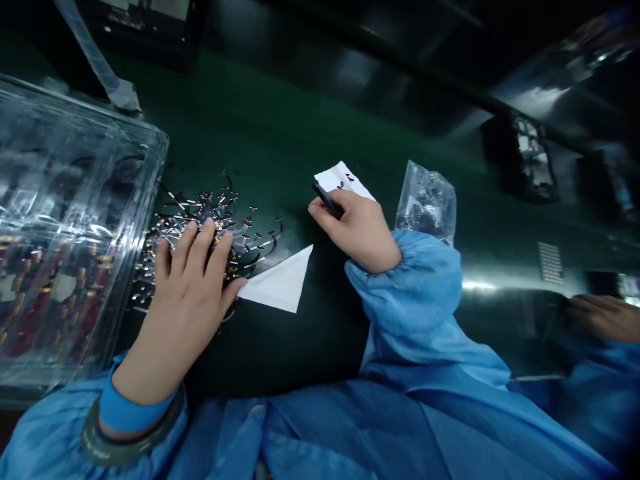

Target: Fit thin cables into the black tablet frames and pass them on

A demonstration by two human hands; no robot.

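My left hand (193,287) lies spread over a pile of small flex cables (245,233) with gold-coloured ends. Its thumb touches the corner of a white triangular sheet of paper (280,283). In my right hand (363,227) is a short black stick-like tool (327,199), gripped between thumb and fingers; its exact kind is not clear. Just behind that hand a white piece of paper (340,175) with small black pieces on it rests on the green table, partly covered by the fingers.
At the left stand clear plastic trays (160,143) holding red and gold parts. A clear plastic bag (427,200) with dark contents lies beyond my right sleeve. Another person's hand (607,317) shows at the right edge. Dark devices (533,157) stand farther back.
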